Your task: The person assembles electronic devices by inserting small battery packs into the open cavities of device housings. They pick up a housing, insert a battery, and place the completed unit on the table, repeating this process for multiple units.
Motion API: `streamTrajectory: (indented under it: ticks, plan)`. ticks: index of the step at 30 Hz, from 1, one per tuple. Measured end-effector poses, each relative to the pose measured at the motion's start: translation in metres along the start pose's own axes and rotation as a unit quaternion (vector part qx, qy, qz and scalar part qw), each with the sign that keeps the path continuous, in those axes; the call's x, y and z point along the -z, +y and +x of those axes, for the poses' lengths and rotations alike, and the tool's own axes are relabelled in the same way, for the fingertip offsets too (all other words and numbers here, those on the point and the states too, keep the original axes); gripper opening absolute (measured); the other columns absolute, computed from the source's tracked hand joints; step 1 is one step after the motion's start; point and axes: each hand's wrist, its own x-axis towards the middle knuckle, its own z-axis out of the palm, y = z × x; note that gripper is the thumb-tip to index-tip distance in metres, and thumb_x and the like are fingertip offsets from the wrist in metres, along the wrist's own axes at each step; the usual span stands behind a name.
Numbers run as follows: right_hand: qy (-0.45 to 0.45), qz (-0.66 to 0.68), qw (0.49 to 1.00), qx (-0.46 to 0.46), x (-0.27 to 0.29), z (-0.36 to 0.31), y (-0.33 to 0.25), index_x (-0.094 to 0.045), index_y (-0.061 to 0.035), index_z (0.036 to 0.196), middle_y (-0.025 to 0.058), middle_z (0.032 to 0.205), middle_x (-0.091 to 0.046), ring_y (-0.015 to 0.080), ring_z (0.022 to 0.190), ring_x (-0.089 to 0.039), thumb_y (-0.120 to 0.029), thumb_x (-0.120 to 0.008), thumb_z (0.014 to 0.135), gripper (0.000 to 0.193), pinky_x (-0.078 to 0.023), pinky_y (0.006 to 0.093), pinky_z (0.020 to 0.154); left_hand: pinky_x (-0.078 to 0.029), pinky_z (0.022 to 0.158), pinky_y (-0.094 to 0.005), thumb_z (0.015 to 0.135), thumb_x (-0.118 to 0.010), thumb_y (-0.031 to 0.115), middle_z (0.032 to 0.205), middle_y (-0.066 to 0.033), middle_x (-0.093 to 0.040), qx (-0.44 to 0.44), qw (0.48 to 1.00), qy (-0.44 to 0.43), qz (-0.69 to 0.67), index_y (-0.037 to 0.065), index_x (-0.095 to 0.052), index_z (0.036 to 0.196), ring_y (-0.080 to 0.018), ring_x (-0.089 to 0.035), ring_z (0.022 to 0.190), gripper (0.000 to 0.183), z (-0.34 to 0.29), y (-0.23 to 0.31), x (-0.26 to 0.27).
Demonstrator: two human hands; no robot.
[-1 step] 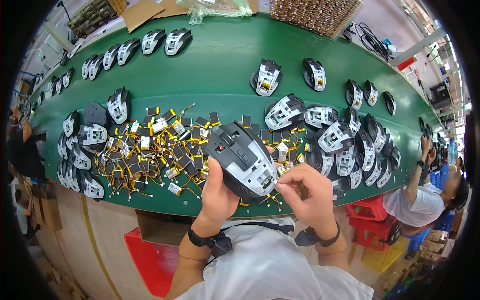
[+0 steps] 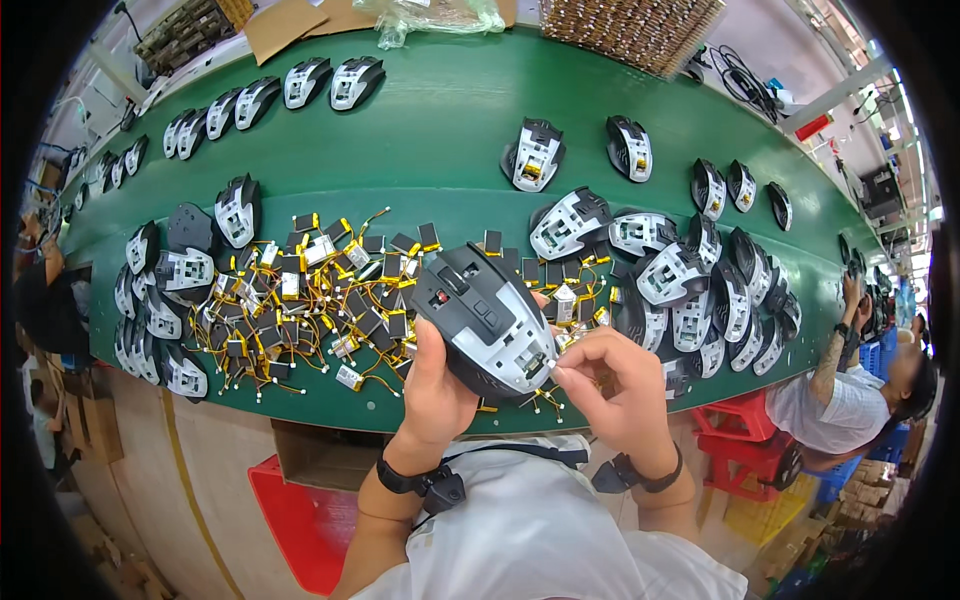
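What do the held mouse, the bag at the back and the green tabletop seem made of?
Held mouse: probably hard plastic, matte black and silvery grey, with moulded openings. Bag: likely thin plastic film, shiny, see-through, creased. Green tabletop: smooth with a soft sheen, perhaps vinyl or rubber.

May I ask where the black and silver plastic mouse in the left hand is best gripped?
Probably by the long sides of the mouse, from the left, as the left hand does: its curved, elongated body suits a wrapping palm, and its silver top's openings face up.
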Motion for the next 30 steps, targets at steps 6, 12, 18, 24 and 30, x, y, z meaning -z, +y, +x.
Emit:
streamTrajectory:
  ticks: [6,12,18,24,30]
  plan:
    - [-0.075,0.21,0.96,-0.169,0.008,0.009,0.005,-0.063,0.0028,0.094,-0.0003,0.083,-0.063,0.0019,0.073,-0.056,-0.009,-0.068,0.091,0.014,-0.046,0.0183,0.066,-0.054,0.091,-0.0474,0.092,-0.032,0.074,0.126,-0.0244,-0.055,-0.055,0.993,0.053,0.085,0.011,-0.019,0.153,-0.0359,-0.064,0.105,0.089,0.0,-0.003,-0.008]
    - [0.019,0.057,0.998,0.009,0.006,0.009,0.002,-0.069,-0.0016,0.089,0.0019,0.078,-0.063,0.0088,0.066,-0.056,-0.004,-0.073,0.082,0.009,-0.045,0.0231,0.059,-0.054,0.09,-0.046,0.093,-0.03,0.072,0.127,-0.0244,-0.054,-0.054,0.994,0.057,0.072,0.012,-0.017,0.154,-0.0354,-0.064,0.105,0.086,-0.002,-0.002,-0.008]
    - [0.014,-0.265,0.903,0.337,0.009,0.014,-0.015,-0.071,-0.0006,0.091,0.0039,0.076,-0.056,0.0169,0.06,-0.053,-0.002,-0.073,0.063,0.029,-0.043,0.0294,0.05,-0.056,0.082,-0.0425,0.097,-0.027,0.066,0.125,-0.0236,-0.055,-0.029,0.997,0.064,0.024,0.015,-0.014,0.155,-0.032,-0.066,0.098,0.078,-0.004,-0.004,-0.002]
    - [-0.08,-0.314,0.847,0.42,0.017,0.024,-0.023,-0.068,0.004,0.092,0.0044,0.079,-0.051,0.016,0.059,-0.046,-0.007,-0.065,0.062,0.032,-0.04,0.0277,0.048,-0.057,0.076,-0.0385,0.101,-0.026,0.058,0.114,-0.0201,-0.06,-0.025,0.994,0.095,0.05,0.016,-0.012,0.156,-0.0265,-0.067,0.088,0.071,-0.004,-0.004,-0.002]
    - [-0.11,-0.367,0.83,0.405,0.012,0.025,-0.034,-0.065,0.0045,0.092,0.004,0.079,-0.048,0.0154,0.062,-0.045,-0.01,-0.065,0.062,0.033,-0.041,0.0268,0.052,-0.056,0.082,-0.039,0.102,-0.027,0.053,0.117,-0.0182,-0.06,-0.024,0.991,0.123,0.041,0.013,-0.02,0.154,-0.0254,-0.065,0.1,0.066,-0.003,-0.006,-0.006]
